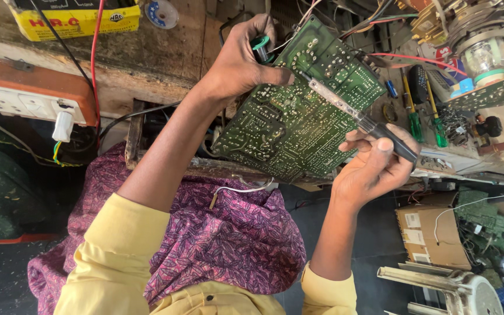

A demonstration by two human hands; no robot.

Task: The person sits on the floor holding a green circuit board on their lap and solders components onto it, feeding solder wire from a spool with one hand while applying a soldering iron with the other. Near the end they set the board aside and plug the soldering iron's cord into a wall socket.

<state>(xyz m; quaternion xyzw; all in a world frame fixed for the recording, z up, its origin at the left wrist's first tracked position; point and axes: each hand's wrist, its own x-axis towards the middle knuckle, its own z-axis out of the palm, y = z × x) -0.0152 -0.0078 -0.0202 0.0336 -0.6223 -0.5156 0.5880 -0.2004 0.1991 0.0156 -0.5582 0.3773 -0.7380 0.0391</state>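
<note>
A large green circuit board (287, 125) is tilted up over the workbench edge, solder side facing me. My left hand (243, 58) grips its upper left edge, thumb pressed on the board, with a small green part (259, 42) under the fingers. My right hand (374, 166) holds the black handle of a soldering iron (345, 111). The iron's metal shaft slants up and left across the board, and its tip rests on the solder side close to my left thumb.
A yellow battery box (77, 20) and an orange-and-white socket board (24, 96) sit at the left. Green-handled screwdrivers (421, 116), wires and loose parts crowd the bench at right. A cardboard box (433, 236) and a white stool (456, 289) stand at lower right. Purple patterned cloth (228, 233) covers my lap.
</note>
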